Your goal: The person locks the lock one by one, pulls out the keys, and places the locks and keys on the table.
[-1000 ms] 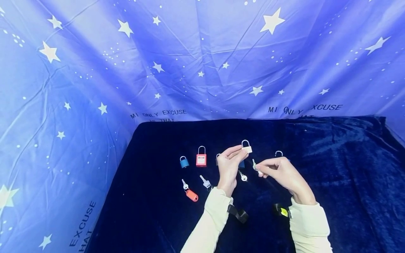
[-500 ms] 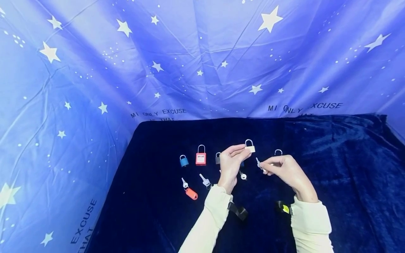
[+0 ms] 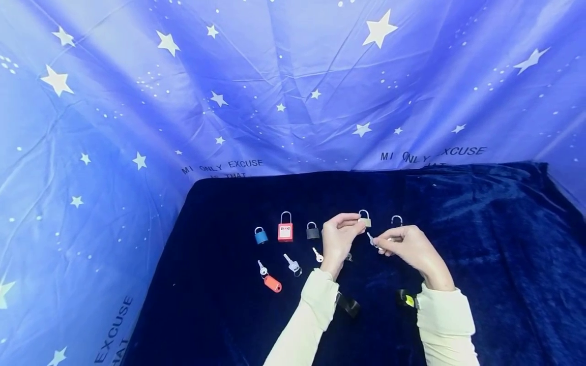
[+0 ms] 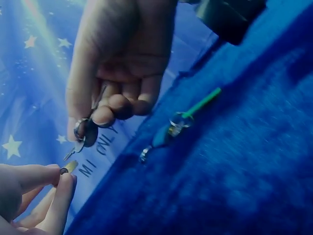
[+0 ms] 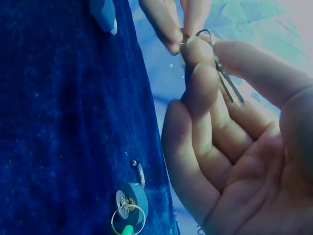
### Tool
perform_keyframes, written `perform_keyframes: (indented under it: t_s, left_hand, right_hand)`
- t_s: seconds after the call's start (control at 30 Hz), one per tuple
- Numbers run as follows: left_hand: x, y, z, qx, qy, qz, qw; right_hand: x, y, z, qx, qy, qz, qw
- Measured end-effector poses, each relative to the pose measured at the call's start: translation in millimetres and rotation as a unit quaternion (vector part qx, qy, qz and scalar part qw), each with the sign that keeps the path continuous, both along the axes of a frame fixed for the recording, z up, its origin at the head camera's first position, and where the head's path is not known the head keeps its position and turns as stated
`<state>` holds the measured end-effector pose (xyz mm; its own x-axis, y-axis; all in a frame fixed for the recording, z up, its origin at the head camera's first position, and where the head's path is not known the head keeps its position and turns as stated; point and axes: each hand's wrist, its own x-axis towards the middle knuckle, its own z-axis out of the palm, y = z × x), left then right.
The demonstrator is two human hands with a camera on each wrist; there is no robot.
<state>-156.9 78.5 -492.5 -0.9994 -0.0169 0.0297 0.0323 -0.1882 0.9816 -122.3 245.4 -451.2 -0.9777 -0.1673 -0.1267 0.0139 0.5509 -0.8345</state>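
In the head view my left hand (image 3: 340, 240) pinches a small brass-coloured padlock (image 3: 365, 222) by its body, shackle upward. Just below it, my right hand (image 3: 415, 251) holds a key (image 3: 371, 238) between thumb and fingers, its blade pointing up at the padlock's underside. The left wrist view shows the key's tip (image 4: 68, 155) close to the padlock's end (image 4: 72, 166), with a small gap. More keys (image 5: 230, 84) on the same ring hang inside my right hand in the right wrist view.
A blue padlock (image 3: 261, 236), a red padlock (image 3: 285, 232) and a dark padlock (image 3: 313, 231) stand on the navy cloth (image 3: 220, 320). Several keys lie before them, one with an orange tag (image 3: 272, 283). Beyond my right hand, another blue padlock (image 5: 138, 203) has its shackle open and a key inserted.
My left hand has shifted right with the padlock and come down a little, uncovering the dark padlock and a key beside it. The padlock and the right hand's key are closer together.
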Motion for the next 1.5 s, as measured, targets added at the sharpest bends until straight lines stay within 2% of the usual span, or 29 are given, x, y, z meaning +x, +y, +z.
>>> perform_keyframes:
  t_s: [0.17, 0.3, 0.4, 0.53, 0.8, 1.17, 1.4, 1.5]
  left_hand:
    - [0.3, -1.3, -3.1, -0.077, 0.027, -0.012, 0.9966]
    - [0.4, -3.0, -3.3, -0.143, 0.039, -0.006, 0.9889]
    - [0.2, -2.8, -6.8, -0.181, 0.043, -0.004, 0.9825]
    - [1.2, -2.0, -9.9, -0.201, 0.041, -0.019, 0.9786]
    - [5.1, 1.3, -10.0, -0.255, 0.038, -0.035, 0.9655]
    - [5.6, 1.4, -11.5, -0.3, 0.05, -0.051, 0.9514]
    - [5.2, 1.8, -12.4, -0.339, 0.089, -0.052, 0.9351]
    - [5.6, 2.0, -13.6, -0.347, 0.105, -0.045, 0.9308]
  right_hand:
    - [-1.8, 0, -3.4, 0.038, -0.009, 0.006, 0.9992]
    - [-2.4, -2, -7.7, 0.084, -0.009, 0.008, 0.9964]
    - [-2.3, -4, -11.2, 0.099, -0.009, 0.01, 0.995]
    - [-2.6, -7, -15.5, 0.096, -0.01, 0.019, 0.9952]
    - [-3.0, -12, -24.8, 0.122, -0.004, 0.026, 0.9922]
    - [-3.8, -17, -22.9, 0.103, -0.031, 0.014, 0.9941]
    - [-3.9, -18, -26.8, 0.108, -0.032, 0.002, 0.9936]
    - [-3.7, -17, -27.6, 0.119, -0.026, 0.001, 0.9925]
